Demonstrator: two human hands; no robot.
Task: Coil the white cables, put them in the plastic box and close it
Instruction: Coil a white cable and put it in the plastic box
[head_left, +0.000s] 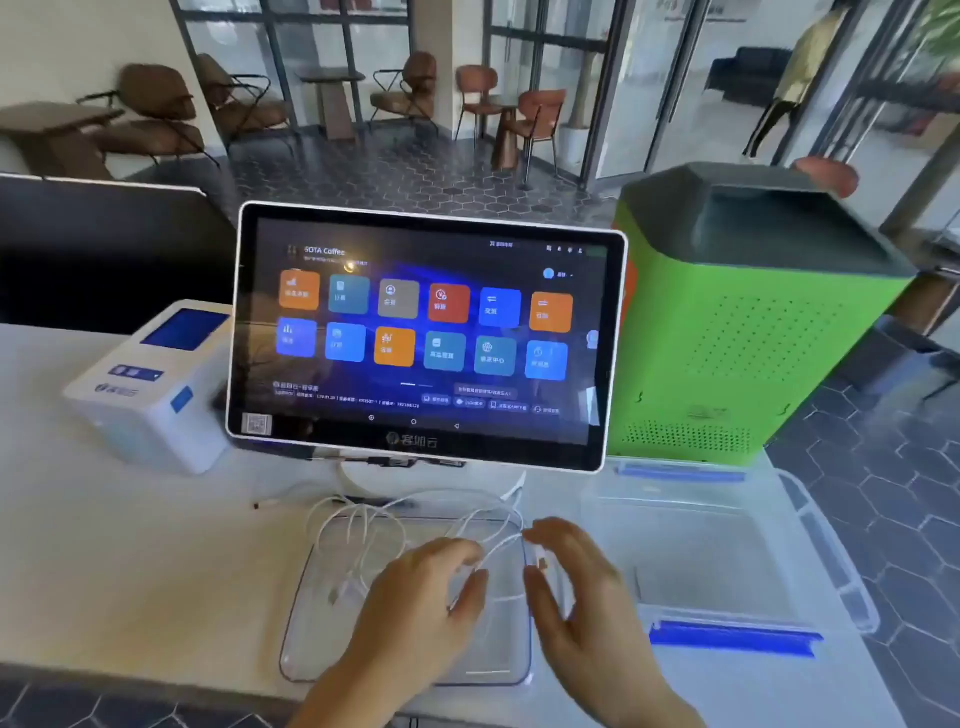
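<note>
Thin white cables (363, 525) lie in loose loops on the white table, partly over a shallow clear plastic piece (311, 623) that sits under my hands. A larger clear plastic box (717, 561) with blue latches stands open to the right. My left hand (426, 603) pinches a cable strand at its fingertips above the clear piece. Facing it, my right hand (576, 587) holds the same strand, and a small connector shows between its thumb and fingers. Whether the shallow piece is the lid I cannot tell.
A touchscreen terminal (426, 332) stands just behind the cables on a white foot. A white receipt printer (150, 384) sits at the left, and a green perforated machine (737, 332) behind the box. The table's front edge (156, 675) runs below my wrists.
</note>
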